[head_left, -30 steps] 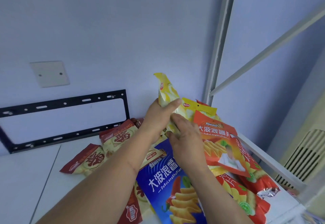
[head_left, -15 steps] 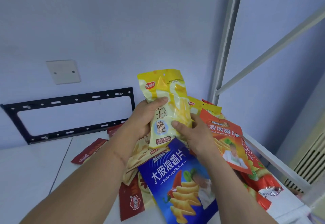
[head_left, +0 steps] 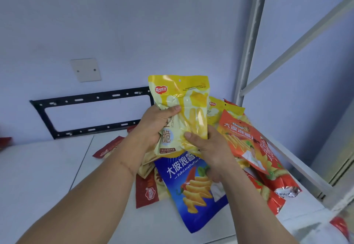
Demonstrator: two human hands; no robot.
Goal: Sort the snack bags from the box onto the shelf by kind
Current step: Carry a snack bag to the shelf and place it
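Observation:
A yellow snack bag (head_left: 183, 98) is held upright above the white shelf (head_left: 47, 167). My left hand (head_left: 153, 126) grips its left side with the thumb across the front. My right hand (head_left: 208, 147) pinches its lower right corner. Below them lies a blue chip bag (head_left: 193, 192). An orange chip bag (head_left: 241, 138) leans to the right, over red-orange bags (head_left: 274, 188). A second yellow bag (head_left: 222, 109) stands behind. Dark red bags (head_left: 146, 190) lie under and left of the pile.
A black metal bracket (head_left: 92, 98) and a white wall plate (head_left: 85, 69) are on the wall behind. The shelf's white upright post (head_left: 249, 52) and diagonal brace (head_left: 298, 38) rise at the right. A white rail (head_left: 298, 165) bounds the shelf's right edge.
Both hands have lifted the yellow bag off the pile and turned it face-on and upright. The view has shifted slightly to the left.

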